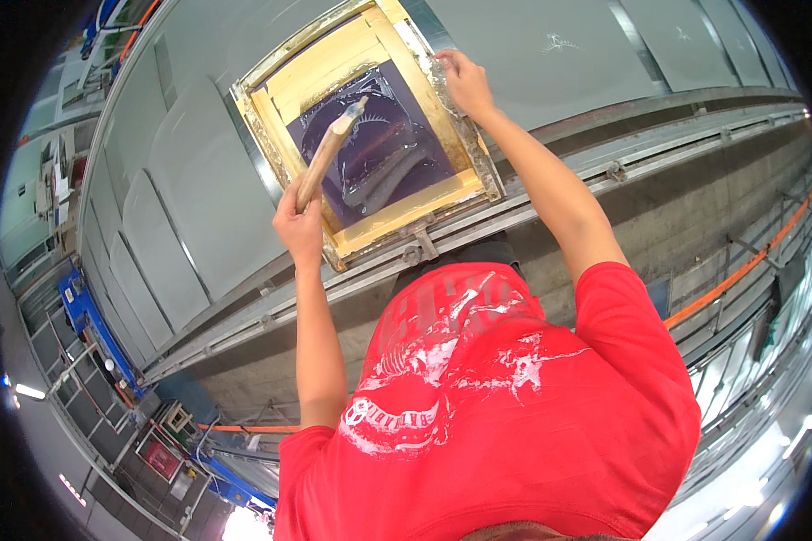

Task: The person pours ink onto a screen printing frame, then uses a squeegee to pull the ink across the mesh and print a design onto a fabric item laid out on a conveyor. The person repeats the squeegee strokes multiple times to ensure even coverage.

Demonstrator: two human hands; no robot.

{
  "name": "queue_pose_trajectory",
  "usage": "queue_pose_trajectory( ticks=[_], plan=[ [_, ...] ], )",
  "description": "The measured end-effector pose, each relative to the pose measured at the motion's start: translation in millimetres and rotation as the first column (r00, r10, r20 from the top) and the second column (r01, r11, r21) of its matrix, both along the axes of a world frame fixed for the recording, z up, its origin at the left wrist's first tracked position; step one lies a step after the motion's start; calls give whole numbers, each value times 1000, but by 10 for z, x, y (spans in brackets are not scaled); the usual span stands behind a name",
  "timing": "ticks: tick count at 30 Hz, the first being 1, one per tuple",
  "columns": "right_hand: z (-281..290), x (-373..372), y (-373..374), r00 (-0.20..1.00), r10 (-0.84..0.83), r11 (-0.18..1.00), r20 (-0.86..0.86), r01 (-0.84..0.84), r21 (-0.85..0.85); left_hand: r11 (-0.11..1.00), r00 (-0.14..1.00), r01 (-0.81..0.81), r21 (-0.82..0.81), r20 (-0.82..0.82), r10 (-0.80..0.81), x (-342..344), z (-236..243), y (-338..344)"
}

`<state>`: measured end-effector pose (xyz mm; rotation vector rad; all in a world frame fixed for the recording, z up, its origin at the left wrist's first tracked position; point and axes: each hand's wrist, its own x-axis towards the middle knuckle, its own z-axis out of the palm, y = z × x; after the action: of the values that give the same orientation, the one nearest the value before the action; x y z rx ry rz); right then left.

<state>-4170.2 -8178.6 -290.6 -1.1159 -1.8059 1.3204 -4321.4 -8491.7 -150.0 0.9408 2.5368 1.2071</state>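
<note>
A screen-printing frame (266, 135) lies on the long grey printing table. Yellow tape lines its inside edges, around a dark purple mesh (437, 167) with wet, glossy smears. My left hand (300, 225), low at the frame's left side, is closed around a pale wooden stick (327, 149). The stick slants up and right over the mesh; its far end looks whitish and smeared, and I cannot tell whether it touches the mesh. At the frame's upper right edge, my right hand (467, 86) grips the frame's rim with its fingers bent.
Grey panels on the printing table (559, 63) stretch away to both sides, separated by pale strips. A metal rail (550, 203) with clamps runs along the near edge. An orange pipe (730, 275) passes below at the right. Blue machine parts (91, 316) stand at the far left.
</note>
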Motion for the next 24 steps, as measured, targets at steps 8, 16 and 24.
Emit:
queue_pose_trajectory(
  ticks=[8, 16, 24],
  plan=[
    [-10, -25, -23, 1000, -13, 1000, 24, 13, -7, 999, 997, 41, 8, -59, -41, 50, 9, -55],
    [-230, -12, 164, 967, 68, 985, 244, -104, 138, 984, 988, 126, -125, -78, -136, -223, -301, 19],
    [891, -596, 29, 759, 463, 634, 458, -645, 426, 903, 932, 302, -305, -106, -347, -1193, -494, 948]
  ],
)
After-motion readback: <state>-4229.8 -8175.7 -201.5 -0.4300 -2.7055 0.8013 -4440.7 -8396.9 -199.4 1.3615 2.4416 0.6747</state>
